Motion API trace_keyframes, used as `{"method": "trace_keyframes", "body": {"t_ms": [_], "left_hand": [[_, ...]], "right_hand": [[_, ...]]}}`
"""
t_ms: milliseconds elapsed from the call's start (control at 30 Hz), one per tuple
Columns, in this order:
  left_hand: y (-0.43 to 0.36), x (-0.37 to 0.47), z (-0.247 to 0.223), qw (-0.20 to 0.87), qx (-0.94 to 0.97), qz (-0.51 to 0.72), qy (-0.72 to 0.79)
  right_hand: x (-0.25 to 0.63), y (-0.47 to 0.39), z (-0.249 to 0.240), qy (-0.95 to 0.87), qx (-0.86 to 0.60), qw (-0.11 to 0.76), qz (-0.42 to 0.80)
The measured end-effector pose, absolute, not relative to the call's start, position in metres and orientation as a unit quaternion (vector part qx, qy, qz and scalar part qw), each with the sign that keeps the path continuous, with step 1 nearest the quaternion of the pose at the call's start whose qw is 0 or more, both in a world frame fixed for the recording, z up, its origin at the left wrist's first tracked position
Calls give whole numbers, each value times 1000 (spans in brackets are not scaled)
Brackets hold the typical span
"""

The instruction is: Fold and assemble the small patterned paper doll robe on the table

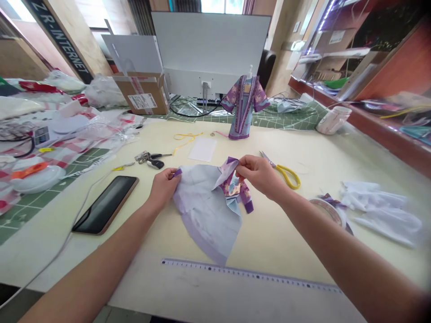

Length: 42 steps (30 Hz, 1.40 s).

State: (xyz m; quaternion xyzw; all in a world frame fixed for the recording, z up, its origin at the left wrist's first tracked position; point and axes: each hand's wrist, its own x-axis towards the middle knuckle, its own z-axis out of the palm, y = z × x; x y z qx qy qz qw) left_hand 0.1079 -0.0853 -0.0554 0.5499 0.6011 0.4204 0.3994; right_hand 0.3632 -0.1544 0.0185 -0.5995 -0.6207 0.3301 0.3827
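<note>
A small doll garment [208, 202] of pale blue and purple patterned cloth lies spread on the table, its pale side mostly up. My left hand [164, 185] is closed on a purple-edged corner at its upper left. Near the top right of the garment, my right hand [256, 174] pinches a folded flap of the cloth. A patterned sleeve with a purple cuff sticks out below my right hand. Beyond the hands a doll-sized robe [243, 105] stands upright on a small stand. Yellow-handled scissors [286, 174] lie just right of my right hand.
A phone [106, 204] and keys [150, 159] lie to the left. Along the front runs a ruler [257, 276]. White cloth [380, 208] and a tape roll [328, 210] are at the right. Behind stand a monitor [210, 45] and a cardboard box [143, 94].
</note>
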Motion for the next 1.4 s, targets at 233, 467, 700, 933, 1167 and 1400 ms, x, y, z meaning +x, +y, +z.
{"method": "trace_keyframes", "body": {"t_ms": [233, 467, 700, 933, 1167, 1400], "left_hand": [[-116, 103, -32, 250, 608, 454, 602], [-147, 151, -32, 706, 454, 295, 456], [-147, 145, -42, 718, 394, 287, 496], [-142, 141, -40, 737, 358, 261, 510], [-117, 140, -26, 735, 352, 386, 432], [-90, 133, 16, 698, 410, 492, 321]], "right_hand": [[356, -175, 8, -668, -573, 365, 305], [301, -213, -24, -846, -414, 326, 83], [352, -199, -36, -764, -536, 352, 66], [383, -159, -56, -697, -655, 248, 154], [391, -150, -7, -625, -625, 407, 231], [394, -143, 54, -633, -527, 525, 213]]}}
